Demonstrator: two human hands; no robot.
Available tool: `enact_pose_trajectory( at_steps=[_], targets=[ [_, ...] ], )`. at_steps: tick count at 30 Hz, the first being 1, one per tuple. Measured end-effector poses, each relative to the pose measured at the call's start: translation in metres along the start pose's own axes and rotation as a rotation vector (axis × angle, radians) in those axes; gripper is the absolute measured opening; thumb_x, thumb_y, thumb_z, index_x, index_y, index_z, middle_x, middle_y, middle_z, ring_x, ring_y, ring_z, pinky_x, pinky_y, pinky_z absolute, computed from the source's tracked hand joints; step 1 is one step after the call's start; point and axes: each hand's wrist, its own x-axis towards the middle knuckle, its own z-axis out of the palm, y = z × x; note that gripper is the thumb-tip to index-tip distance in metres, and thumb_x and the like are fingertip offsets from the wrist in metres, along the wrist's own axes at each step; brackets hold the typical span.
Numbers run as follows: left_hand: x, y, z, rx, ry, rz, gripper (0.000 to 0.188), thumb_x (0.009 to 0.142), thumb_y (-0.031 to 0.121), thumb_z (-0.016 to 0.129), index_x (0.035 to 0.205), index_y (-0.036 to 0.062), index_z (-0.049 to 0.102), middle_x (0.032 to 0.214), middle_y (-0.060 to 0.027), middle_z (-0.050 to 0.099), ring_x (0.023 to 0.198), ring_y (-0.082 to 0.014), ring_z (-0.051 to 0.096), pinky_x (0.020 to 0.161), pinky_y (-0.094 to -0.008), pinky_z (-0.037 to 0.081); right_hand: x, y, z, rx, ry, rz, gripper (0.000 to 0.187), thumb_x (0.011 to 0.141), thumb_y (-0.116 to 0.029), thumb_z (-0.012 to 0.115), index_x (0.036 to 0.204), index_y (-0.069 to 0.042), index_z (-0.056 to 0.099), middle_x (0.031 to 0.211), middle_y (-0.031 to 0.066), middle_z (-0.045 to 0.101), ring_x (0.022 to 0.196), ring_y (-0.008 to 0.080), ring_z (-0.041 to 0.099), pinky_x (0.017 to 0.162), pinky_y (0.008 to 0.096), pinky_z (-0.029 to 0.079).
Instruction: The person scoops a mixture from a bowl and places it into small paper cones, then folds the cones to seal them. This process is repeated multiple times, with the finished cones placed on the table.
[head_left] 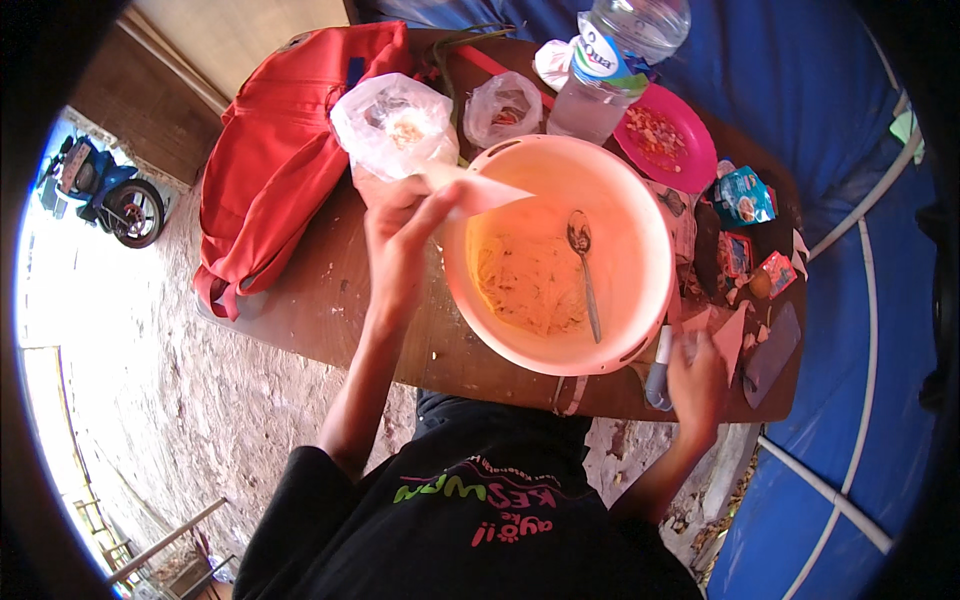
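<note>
A large pale pink basin (655, 225) stands on the table in front of me. A yellowish mixture (535, 290) with dark flecks lies inside it, and a metal spoon (585, 265) leans in the mixture. My left hand (400, 225) is closed on a pale, pointed piece of paper (490, 195) that reaches over the basin's left rim. At the basin's lower right, my right hand (697, 380) has its fingers curled; what they hold is hidden. Beside it are a grey-handled knife (658, 380) and a pale paper piece (728, 340).
Behind the basin are plastic bags (395, 125), a big water bottle (595, 100) and a pink plate (690, 150) of chopped pieces. A red backpack (275, 170) lies left. Sachets (745, 195) and a dark flat slab (772, 355) crowd the right side of the table (330, 310).
</note>
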Motion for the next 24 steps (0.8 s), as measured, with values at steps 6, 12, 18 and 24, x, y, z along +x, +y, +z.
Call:
enact_pose_trajectory(
  at_steps=[6, 12, 18, 24],
  targets=[
    [0.042, -0.028, 0.012, -0.096, -0.350, -0.010, 0.017, 0.095, 0.011, 0.066, 0.097, -0.0048, 0.071, 0.128, -0.0176, 0.066, 0.117, -0.0191, 0.062, 0.097, -0.0323, 0.049, -0.015, 0.031, 0.014, 0.225, 0.083, 0.016, 0.027, 0.087, -0.021, 0.071, 0.096, 0.004, 0.066, 0.080, 0.0141, 0.067, 0.076, 0.0211, 0.065, 0.071, 0.0371, 0.050],
    [0.037, -0.046, 0.000, -0.307, -0.319, -0.050, 0.012, 0.096, 0.006, 0.063, 0.095, -0.0022, 0.072, 0.130, -0.0166, 0.065, 0.119, -0.0209, 0.061, 0.100, -0.0360, 0.048, -0.020, -0.019, -0.048, 0.615, 0.028, -0.192, 0.032, 0.094, -0.008, 0.059, 0.121, 0.006, 0.065, 0.108, 0.0123, 0.072, 0.089, 0.0141, 0.063, 0.078, 0.0305, 0.051],
    [0.028, -0.050, -0.007, -0.309, -0.384, 0.025, 0.011, 0.095, 0.006, 0.064, 0.092, -0.0024, 0.071, 0.130, -0.0154, 0.064, 0.123, -0.0229, 0.056, 0.103, -0.0370, 0.043, 0.029, -0.100, -0.012, 0.435, -0.382, -0.513, 0.031, 0.091, -0.013, 0.070, 0.115, 0.006, 0.066, 0.094, 0.0178, 0.073, 0.086, 0.0161, 0.069, 0.079, 0.0300, 0.052],
    [0.024, -0.050, -0.003, -0.288, -0.367, 0.072, 0.009, 0.094, 0.005, 0.065, 0.094, -0.0025, 0.070, 0.136, -0.0145, 0.058, 0.127, -0.0219, 0.053, 0.104, -0.0348, 0.042, 0.042, -0.112, 0.004, 0.305, -0.417, -0.602, 0.029, 0.094, -0.015, 0.067, 0.113, 0.007, 0.068, 0.106, 0.0203, 0.073, 0.098, 0.0218, 0.071, 0.087, 0.0326, 0.052]
  ],
)
